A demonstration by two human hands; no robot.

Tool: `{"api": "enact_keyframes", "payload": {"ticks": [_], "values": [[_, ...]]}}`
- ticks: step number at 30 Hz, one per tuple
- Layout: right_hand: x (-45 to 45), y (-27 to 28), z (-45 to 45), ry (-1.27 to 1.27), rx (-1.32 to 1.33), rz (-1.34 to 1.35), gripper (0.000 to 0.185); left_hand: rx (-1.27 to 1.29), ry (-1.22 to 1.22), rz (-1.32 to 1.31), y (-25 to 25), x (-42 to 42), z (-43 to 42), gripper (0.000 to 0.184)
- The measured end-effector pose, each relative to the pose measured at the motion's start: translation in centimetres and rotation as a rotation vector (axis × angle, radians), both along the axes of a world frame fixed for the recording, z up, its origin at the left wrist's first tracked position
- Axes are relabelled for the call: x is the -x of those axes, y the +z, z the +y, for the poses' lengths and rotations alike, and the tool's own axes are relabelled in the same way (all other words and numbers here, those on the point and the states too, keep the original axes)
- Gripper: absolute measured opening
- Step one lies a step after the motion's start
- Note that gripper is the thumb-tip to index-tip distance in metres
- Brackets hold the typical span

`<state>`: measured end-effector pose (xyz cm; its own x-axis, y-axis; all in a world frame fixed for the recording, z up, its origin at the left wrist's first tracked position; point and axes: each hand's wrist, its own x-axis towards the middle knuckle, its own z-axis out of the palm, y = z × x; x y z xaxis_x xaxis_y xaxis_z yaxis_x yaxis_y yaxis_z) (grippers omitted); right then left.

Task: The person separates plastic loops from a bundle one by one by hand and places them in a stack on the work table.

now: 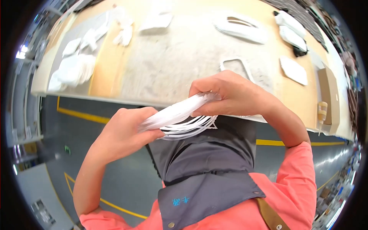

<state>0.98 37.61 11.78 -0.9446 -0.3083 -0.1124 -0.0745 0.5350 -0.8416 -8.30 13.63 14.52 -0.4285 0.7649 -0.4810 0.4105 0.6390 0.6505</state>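
A workshop worktable (161,69), with a bundle of thin white loops (172,112) held up before its front edge.
At left, white pieces (78,71) lie heaped on the table; the left hand (128,132) pinches the bundle's left end between thumb and fingers; the right hand (230,94) grasps the other end, near a white rectangular frame (247,69); far right stands a yellowish bottle (322,111).
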Motion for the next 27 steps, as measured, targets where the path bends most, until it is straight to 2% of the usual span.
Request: {"api": "enact_keyframes", "payload": {"ticks": [2,4,6,7,8,11,17,20,23,26,27], "values": [[-0.3,0.7,2.6,-0.084,0.037,-0.015,0.017,-0.117,0.047,-0.156,-0.5,1.2,1.8,0.019],[-0.6,0.7,5.7,-0.188,0.257,-0.026,0.02,-0.135,0.063,-0.263,0.1,2.6,4.8,0.017],[-0.4,0.5,8.7,-0.292,0.335,0.011,0.021,-0.214,0.006,-0.228,0.1,4.0,8.1,0.018],[-0.7,1.3,10.3,-0.364,0.396,-0.062,0.025,-0.241,-0.017,-0.231,0.1,4.8,10.0,0.02],[-0.4,0.3,12.4,-0.423,0.387,0.001,0.029,-0.266,-0.04,-0.236,0.0,5.6,11.9,0.022],[0.4,-0.3,17.9,-0.555,0.383,0.089,0.035,-0.306,-0.082,-0.164,-0.4,8.4,18.2,0.031],[3.5,-2.3,27.5,-0.732,0.359,0.054,0.042,-0.362,-0.024,-0.247,-2.2,13.1,29.7,0.054],[5.9,-5.4,31.5,-0.762,0.397,-0.014,0.045,-0.317,-0.068,-0.292,-5.4,16.2,34.3,0.068],[7.4,-8.6,33.3,-0.927,0.031,-0.002,0.049,-0.267,0.065,0.268,-8.0,15.9,35.5,0.078],[5.4,-8.9,32.9,-0.922,-0.307,0.342,0.052,-0.253,0.07,0.441,-8.2,16.1,33.0,0.091],[4.6,-8.0,32.2,-0.888,-0.411,0.36,0.056,-0.345,0.051,0.484,-8.1,15.7,31.2,0.086]]}}
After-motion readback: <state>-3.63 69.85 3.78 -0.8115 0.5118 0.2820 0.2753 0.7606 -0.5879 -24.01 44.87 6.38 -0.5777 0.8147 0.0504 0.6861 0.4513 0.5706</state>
